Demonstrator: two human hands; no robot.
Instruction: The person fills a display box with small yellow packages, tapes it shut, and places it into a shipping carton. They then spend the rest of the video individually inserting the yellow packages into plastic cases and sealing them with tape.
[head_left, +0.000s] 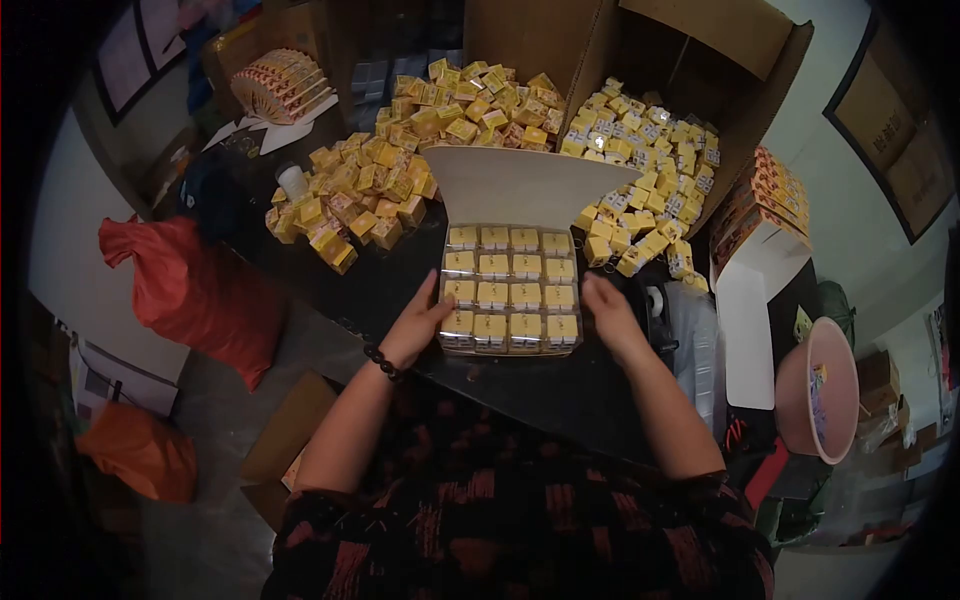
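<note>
A display box with a clear plastic tray (510, 281) stands in front of me, its white cardboard lid (530, 185) raised at the back. Rows of small yellow-topped cubes fill the tray's compartments. My left hand (415, 325) grips the left side of the box, thumb at the tray's edge. On the opposite side my right hand (612, 315) is closed at the box's right edge, some of its fingers hidden. Beyond the lid lie a heap of yellow small boxes (375, 190) and a pile of yellow and white cubes with metal rings (640, 150).
A large cardboard carton (780, 90) stands open on its side around the cube pile. On the right are another open display box (745, 320) and a pink basin (835, 390). A red sack (205, 295) stands left of the black table (345, 300).
</note>
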